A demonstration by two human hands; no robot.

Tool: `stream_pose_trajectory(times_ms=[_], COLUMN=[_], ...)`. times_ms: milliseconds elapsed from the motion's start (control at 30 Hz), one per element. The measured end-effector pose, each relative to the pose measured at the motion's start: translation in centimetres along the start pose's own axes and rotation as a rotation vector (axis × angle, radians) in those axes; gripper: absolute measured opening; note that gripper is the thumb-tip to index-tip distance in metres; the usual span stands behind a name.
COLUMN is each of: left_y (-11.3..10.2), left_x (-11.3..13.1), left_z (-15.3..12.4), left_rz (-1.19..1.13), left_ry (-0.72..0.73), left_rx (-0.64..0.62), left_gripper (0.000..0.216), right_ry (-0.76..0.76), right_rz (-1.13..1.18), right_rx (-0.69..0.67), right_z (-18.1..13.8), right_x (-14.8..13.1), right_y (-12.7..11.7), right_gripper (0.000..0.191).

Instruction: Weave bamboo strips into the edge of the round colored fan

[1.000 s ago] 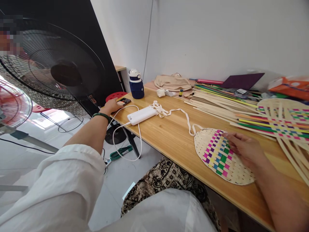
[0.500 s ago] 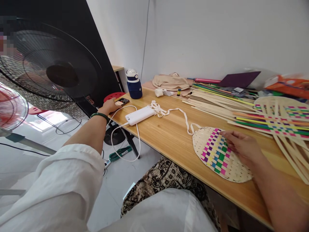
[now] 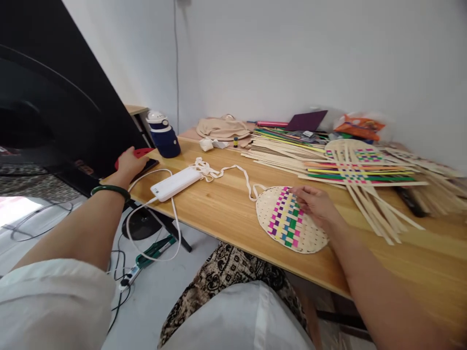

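Observation:
My left hand (image 3: 127, 163), with a green bangle on the wrist, lies flat over a dark phone (image 3: 149, 167) at the left corner of the wooden table (image 3: 226, 214); the phone is mostly hidden under it. My right hand (image 3: 315, 204) rests with loosely spread fingers on the right side of a small oval woven piece (image 3: 282, 218) with pink, green and yellow checks. A white power bank (image 3: 175, 183) with a white cable lies between the hands. A cream strap (image 3: 233, 170) runs from the woven piece towards the power bank.
A blue bottle (image 3: 164, 138) and a beige cloth (image 3: 222, 127) stand at the back left. Piles of bamboo strips (image 3: 280, 146) and half-woven fans (image 3: 357, 167) fill the back right. A black standing fan (image 3: 40, 121) is close on the left. A power strip (image 3: 133, 274) lies on the floor.
The view has swung to the right, so the table sits more to the left. My left hand now covers the phone. My right hand stays on the woven piece.

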State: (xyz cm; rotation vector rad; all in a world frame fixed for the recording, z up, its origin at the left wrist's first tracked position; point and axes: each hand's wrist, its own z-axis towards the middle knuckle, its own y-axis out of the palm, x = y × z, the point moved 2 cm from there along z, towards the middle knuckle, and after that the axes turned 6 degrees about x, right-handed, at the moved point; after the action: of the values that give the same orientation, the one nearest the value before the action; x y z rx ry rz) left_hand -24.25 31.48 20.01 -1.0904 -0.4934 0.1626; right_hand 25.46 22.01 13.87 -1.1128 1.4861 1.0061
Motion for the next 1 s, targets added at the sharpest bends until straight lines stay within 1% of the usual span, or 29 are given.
stream_pose_trajectory(times_ms=[67,100,167,200,267,333,367,433,500,533,600,667,733,833,900,1000], left_y=[-0.1,-0.1,0.1,0.3,0.7,1.2,1.5,2.3,3.4,3.9,4.9,5.6,6.1,6.7,7.0,7.1], left_x=[3.6,5.8,10.8,13.4,18.6,23.2,25.1,27.6,28.9,29.1,29.1,28.7,28.3,27.7,27.5,27.4], left_z=[0.0,-0.2,-1.6,-2.8,-6.5,-11.4,-13.9,-18.5,-21.9,-23.0,-24.3,-24.5,-24.1,-23.4,-23.1,-22.9], left_rz=[-0.16,-0.248,-0.427,-0.509,-0.671,-1.014,-1.113,-1.223,-1.262,-1.265,-1.254,-1.238,-1.229,-1.222,-1.208,-1.168], left_ry=[0.017,0.047,0.155,0.222,0.353,0.597,0.715,0.86,0.94,0.977,1.038,1.052,1.035,1.029,1.082,1.189], left_rx=[0.073,0.085,0.073,0.054,-0.001,-0.14,-0.196,-0.221,-0.214,-0.208,-0.182,-0.137,-0.094,-0.064,-0.03,0.075], left_gripper=[0.04,0.041,0.04,0.037,0.029,0.021,0.02,0.022,0.023,0.024,0.026,0.027,0.026,0.024,0.024,0.023], right_ry=[0.003,0.008,0.023,0.033,0.057,0.085,0.101,0.134,0.167,0.183,0.214,0.24,0.261,0.287,0.309,0.345], right_rz=[0.028,0.043,0.075,0.092,0.132,0.178,0.202,0.247,0.289,0.309,0.347,0.377,0.4,0.416,0.414,0.404], right_rx=[-0.024,-0.035,-0.059,-0.074,-0.111,-0.149,-0.167,-0.199,-0.225,-0.235,-0.255,-0.276,-0.297,-0.328,-0.35,-0.383], right_z=[0.1,0.1,0.3,0.3,0.5,0.7,0.8,1.1,1.4,1.6,2.0,2.3,2.5,2.6,2.5,2.5], right_x=[0.0,0.0,0.0,0.0,-0.1,-0.1,-0.2,-0.1,0.0,0.2,0.4,0.7,0.9,1.0,1.1,1.1], right_y=[-0.1,-0.2,-0.4,-0.5,-0.8,-1.1,-1.2,-1.6,-2.0,-2.2,-2.5,-2.8,-2.9,-2.9,-2.9,-2.8], right_gripper=[0.044,0.043,0.042,0.041,0.038,0.032,0.028,0.019,0.018,0.021,0.023,0.023,0.022,0.021,0.02,0.02])
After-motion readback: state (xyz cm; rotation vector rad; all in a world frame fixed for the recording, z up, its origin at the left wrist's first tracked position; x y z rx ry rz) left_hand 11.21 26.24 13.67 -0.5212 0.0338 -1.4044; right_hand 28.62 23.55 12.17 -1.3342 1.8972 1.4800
